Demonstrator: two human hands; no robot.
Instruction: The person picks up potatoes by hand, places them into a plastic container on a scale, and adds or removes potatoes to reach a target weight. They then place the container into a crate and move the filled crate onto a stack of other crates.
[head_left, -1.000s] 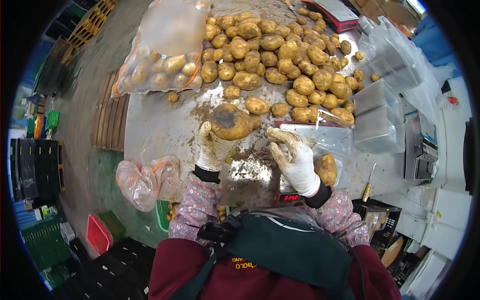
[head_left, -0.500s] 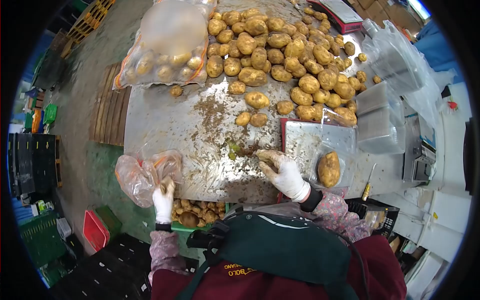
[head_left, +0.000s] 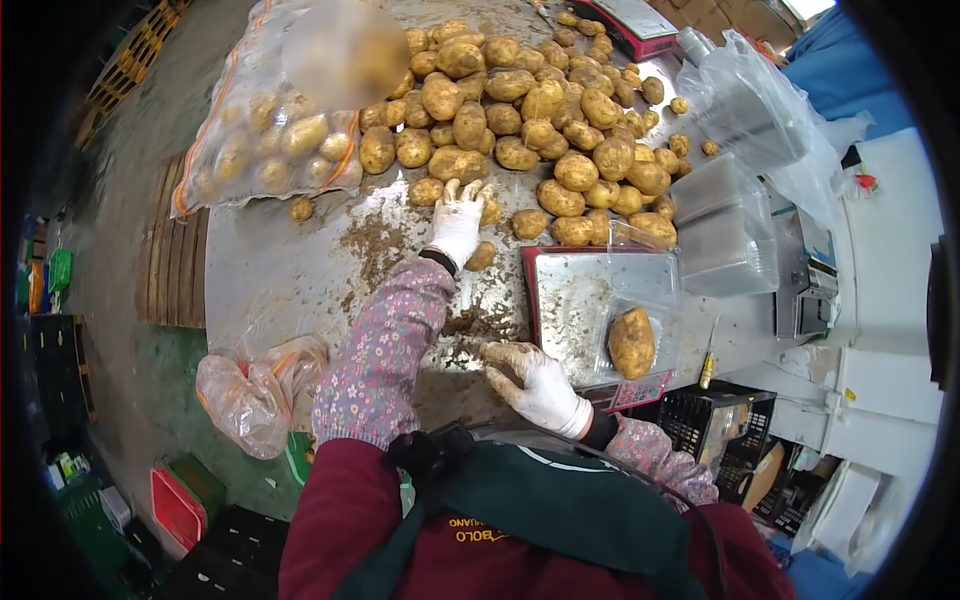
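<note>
My left hand [head_left: 457,225], in a dirty white glove, is stretched forward over a potato [head_left: 490,211] at the near edge of the pile, fingers spread across it. It hides most of that potato; whether it grips is not clear. Another potato [head_left: 427,191] lies left of the fingertips, and a small one [head_left: 481,257] is beside the wrist. My right hand [head_left: 540,388], also gloved, rests near the table's front edge with thumb and fingers apart and nothing between them. Right of it, one large potato [head_left: 632,343] sits in a clear plastic tray [head_left: 603,335] on a scale [head_left: 570,290].
A heap of potatoes [head_left: 540,100] covers the table's far side, beside a full mesh bag [head_left: 270,140]. Stacked clear trays [head_left: 725,230] stand right. A clear plastic bag [head_left: 245,400] hangs at the left front edge. A yellow-handled tool [head_left: 707,370] lies near the right edge.
My left hand has left the plastic bag and moved forward and right to the loose potatoes. My right hand stays near the scale. The whole view has shifted slightly.
</note>
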